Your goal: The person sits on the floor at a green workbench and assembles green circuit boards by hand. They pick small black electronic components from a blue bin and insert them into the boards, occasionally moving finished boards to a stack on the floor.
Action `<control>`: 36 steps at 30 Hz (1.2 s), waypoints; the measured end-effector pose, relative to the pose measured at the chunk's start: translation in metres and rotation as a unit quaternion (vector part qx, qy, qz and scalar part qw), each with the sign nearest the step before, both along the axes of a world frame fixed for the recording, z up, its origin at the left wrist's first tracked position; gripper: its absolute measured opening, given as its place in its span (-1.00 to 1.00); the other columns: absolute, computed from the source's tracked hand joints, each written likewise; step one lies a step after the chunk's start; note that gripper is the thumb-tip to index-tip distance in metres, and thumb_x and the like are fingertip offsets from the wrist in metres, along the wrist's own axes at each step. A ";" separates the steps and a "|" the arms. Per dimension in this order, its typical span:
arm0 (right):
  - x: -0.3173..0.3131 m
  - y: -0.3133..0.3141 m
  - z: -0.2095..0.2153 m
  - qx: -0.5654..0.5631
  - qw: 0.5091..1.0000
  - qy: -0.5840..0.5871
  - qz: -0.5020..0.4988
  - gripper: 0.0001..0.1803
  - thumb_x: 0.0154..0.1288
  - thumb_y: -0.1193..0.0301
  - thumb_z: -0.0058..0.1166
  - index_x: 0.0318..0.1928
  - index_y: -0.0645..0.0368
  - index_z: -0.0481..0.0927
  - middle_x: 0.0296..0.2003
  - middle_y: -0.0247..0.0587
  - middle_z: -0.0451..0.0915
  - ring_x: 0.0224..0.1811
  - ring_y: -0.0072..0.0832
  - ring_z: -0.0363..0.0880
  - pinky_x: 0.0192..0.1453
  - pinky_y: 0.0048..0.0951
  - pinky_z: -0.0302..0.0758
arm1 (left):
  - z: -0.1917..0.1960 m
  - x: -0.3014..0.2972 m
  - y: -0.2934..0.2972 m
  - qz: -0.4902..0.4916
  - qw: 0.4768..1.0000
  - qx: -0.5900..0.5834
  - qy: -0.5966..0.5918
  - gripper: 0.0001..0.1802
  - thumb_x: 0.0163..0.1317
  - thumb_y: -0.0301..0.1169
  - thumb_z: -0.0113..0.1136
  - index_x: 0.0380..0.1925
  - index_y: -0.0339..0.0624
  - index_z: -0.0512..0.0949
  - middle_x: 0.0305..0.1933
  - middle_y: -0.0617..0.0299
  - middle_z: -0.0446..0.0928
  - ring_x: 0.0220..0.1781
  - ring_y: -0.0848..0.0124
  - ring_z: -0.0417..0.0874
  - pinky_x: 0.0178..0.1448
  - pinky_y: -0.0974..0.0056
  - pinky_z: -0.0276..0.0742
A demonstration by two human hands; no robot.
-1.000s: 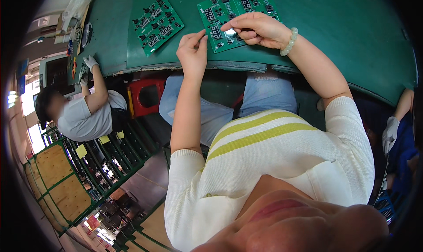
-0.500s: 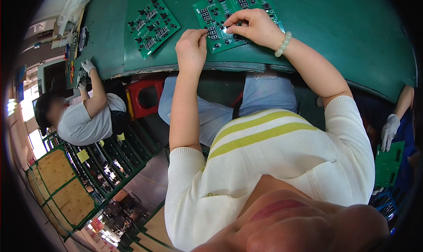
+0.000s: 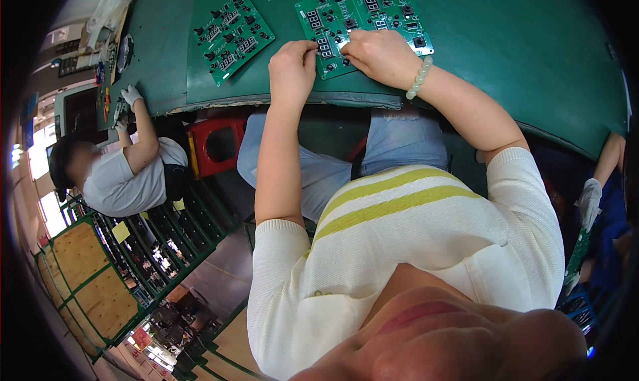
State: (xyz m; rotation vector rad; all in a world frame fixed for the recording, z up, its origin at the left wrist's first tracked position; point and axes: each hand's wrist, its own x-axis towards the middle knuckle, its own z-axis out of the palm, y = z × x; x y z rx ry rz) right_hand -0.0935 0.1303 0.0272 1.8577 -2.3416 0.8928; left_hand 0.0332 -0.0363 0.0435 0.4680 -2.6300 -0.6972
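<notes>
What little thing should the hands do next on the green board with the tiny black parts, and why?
Probably press the part under the fingertips down flat. Both the left hand and the right hand rest on the near edge of the green board, fingertips meeting at one spot among the black parts. What is under them is hidden. The second board lies untouched on the left of the table.

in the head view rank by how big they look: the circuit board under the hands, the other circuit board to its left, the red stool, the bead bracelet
1. Circuit board under the hands, partly covered and cut off by the frame.
2. Second circuit board; looks close in size, so the order is unsure.
3. Red stool, partly hidden.
4. Bead bracelet.
</notes>
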 end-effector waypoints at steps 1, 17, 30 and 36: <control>0.000 0.000 0.000 -0.005 1.000 -0.001 0.002 -0.87 0.25 0.37 0.15 -0.36 0.14 0.67 -0.36 -0.19 0.59 -0.35 -0.17 0.67 -0.28 -0.17 0.60 | 0.001 0.000 0.000 0.004 1.000 0.020 -0.007 -0.89 0.17 -0.55 0.26 -0.29 -0.27 0.67 -0.32 0.03 0.64 -0.32 0.10 0.68 -0.18 0.11 0.59; 0.006 -0.003 0.019 0.076 0.997 0.011 -0.013 -0.90 0.18 0.42 0.13 -0.41 0.15 0.66 -0.36 -0.08 0.62 -0.31 -0.09 0.67 -0.26 -0.11 0.61 | -0.007 0.000 0.000 0.003 0.996 -0.090 -0.002 -0.89 0.12 -0.53 0.31 -0.32 -0.23 0.69 -0.30 0.01 0.61 -0.23 0.03 0.65 -0.12 0.04 0.58; -0.023 0.009 0.031 -0.014 0.613 -0.786 0.079 -0.75 0.33 0.55 -0.10 -0.02 0.32 0.49 -0.47 -0.43 0.40 -0.63 -0.78 0.14 -0.65 -0.67 0.06 | 0.031 -0.003 0.066 0.014 0.973 0.085 0.215 -0.84 0.18 -0.53 0.27 -0.21 -0.26 0.60 -0.24 0.05 0.54 -0.29 0.15 0.64 -0.25 0.17 0.59; -0.017 0.011 0.035 0.020 0.561 -0.821 0.101 -0.69 0.39 0.64 -0.19 0.09 0.36 0.46 -0.33 -0.33 0.51 -0.60 -0.84 0.22 -0.64 -0.77 0.13 | 0.025 -0.006 0.079 -0.034 0.976 0.058 0.206 -0.74 0.18 -0.51 0.31 -0.10 -0.24 0.63 -0.25 0.08 0.53 -0.26 0.25 0.62 -0.29 0.28 0.56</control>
